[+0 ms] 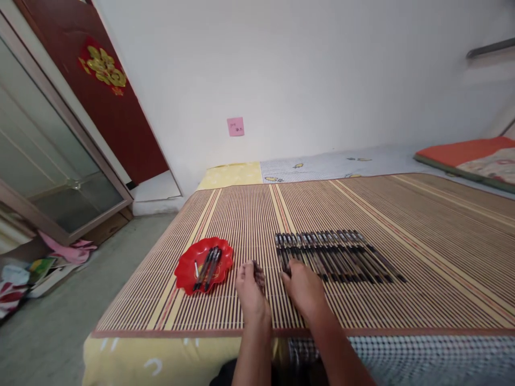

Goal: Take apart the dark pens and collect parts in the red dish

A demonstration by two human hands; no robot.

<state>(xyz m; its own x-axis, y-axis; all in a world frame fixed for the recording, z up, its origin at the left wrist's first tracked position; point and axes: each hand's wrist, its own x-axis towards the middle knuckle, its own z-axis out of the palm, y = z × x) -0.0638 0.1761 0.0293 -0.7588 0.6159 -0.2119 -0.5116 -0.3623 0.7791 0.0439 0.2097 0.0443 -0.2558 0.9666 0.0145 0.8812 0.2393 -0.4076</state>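
Several black pens (pixel 341 252) lie side by side in a slanted row on the striped bamboo mat (pixel 249 214). My right hand (pixel 304 287) is at the row's left end, thumb and fingers closed around the lower part of a pen (pixel 282 258). To its left, my left hand (pixel 250 289) hovers at or rests on the mat with its fingers curled together; whether anything is inside them is hidden. Left of that hand sits a red scalloped plate (pixel 185 268). In it lie a few dark pens (pixel 211 268) and a small white stick (pixel 196 268).
The mat covers a bed with a yellow and checked sheet (pixel 229 174). An orange folded bedding piece (pixel 462 155) lies at the back right. A pink note (pixel 235 126) is on the wall. A glass-paned door (pixel 60 145) and floor clutter (pixel 44 268) are at the left.
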